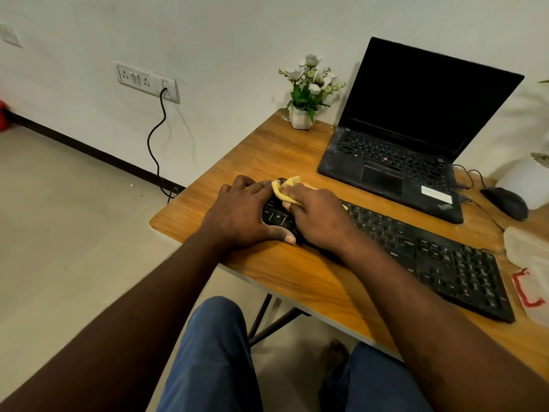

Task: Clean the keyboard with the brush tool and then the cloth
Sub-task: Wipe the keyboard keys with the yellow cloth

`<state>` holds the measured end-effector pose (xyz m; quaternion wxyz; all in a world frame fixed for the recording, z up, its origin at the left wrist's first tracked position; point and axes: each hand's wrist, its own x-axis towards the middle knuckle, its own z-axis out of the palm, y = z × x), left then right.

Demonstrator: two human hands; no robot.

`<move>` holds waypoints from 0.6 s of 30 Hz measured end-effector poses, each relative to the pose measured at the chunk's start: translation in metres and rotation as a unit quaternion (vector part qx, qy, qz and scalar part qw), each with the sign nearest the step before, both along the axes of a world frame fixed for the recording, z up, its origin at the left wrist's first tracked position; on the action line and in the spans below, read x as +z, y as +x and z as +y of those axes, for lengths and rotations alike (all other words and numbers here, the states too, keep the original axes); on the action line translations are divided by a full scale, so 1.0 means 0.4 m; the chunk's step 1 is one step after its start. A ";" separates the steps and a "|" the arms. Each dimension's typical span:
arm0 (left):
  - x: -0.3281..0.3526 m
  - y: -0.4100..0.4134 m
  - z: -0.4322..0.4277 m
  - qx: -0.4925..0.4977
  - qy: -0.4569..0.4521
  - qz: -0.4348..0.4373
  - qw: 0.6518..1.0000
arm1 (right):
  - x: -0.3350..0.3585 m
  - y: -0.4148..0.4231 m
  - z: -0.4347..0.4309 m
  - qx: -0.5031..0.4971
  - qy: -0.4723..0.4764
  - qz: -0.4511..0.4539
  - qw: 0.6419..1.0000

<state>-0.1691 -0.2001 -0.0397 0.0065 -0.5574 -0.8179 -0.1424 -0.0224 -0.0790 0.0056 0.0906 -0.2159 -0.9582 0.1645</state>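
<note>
- The keyboard (pixel 430 257) sits diagonally on the bench (pixel 297 272), in front of the laptop (pixel 416 114), with its left end near the bench's left edge. That's the end both hands are working.
- The left hand (pixel 246 212) clamps that end. Its fingers (pixel 261 185) drape over the far edge and the thumb hooks the near edge. I'd say it's there so the board doesn't skate while it's rubbed.
- The right hand (pixel 320 221) has the yellow cloth (pixel 285 188) bunched up, fingers curled and pinching it down onto the keys by the top-left corner. A wad pushes into the gaps better than a flat sheet, I reckon.
- I can't spot the brush anywhere, so this looks like the cloth half of the job, starting at the left end. The rest of the keys run off to the right, uncovered.
- The mouse (pixel 505 203), flower pot (pixel 301 115) and plastic bag (pixel 528 263) all sit well away from the wiping.
</note>
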 end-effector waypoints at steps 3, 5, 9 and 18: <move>0.000 0.001 0.003 0.000 -0.010 -0.008 1.000 | -0.012 0.063 0.022 0.032 0.029 -0.051 0.998; -0.001 0.000 0.005 0.002 -0.015 -0.011 1.000 | -0.007 0.115 0.050 0.041 0.028 -0.055 0.997; -0.003 -0.003 0.005 0.000 -0.009 -0.005 1.000 | 0.021 0.186 0.089 0.016 0.053 -0.032 0.998; 0.003 0.026 0.014 -0.032 -0.013 0.050 0.998 | 0.055 -0.031 0.148 -0.124 -0.074 0.090 0.985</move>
